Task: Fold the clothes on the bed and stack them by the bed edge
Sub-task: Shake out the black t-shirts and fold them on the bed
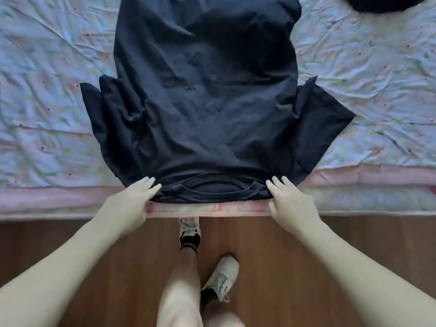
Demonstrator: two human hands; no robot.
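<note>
- Currently one black T-shirt (pixel 205 102) is lying flat at mid-frame on the bed (pixel 47 90).
- One dark garment (pixel 382 3) is sitting upper right.
- Left hand (pixel 132 201) and right hand (pixel 290 204) are each pinching a shoulder corner.

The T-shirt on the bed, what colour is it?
The short-sleeved cotton T-shirt is plain black, seen best in the head view.
</note>
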